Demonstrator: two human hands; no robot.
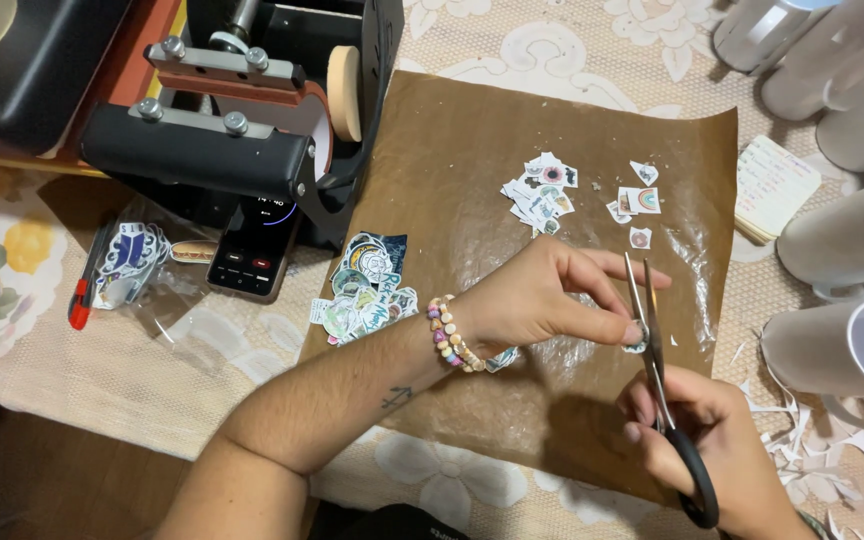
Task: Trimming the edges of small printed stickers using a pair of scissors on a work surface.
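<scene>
A small paper cutout (pixel 636 341), pale with a dark printed edge, sits pinched between the thumb and fingertips of the left hand (pixel 537 295), over a brown sheet (pixel 452 180) on the tabletop (pixel 152 370). The right hand (pixel 697 430), just below it, grips black-handled scissors (pixel 657 370), their blades meeting the cutout. Beyond the left hand lies a cluster of trimmed stickers (pixel 542 190); beside its beaded wrist, a second pile (pixel 367 290). White mugs (pixel 842 350) stand right of the scissors.
</scene>
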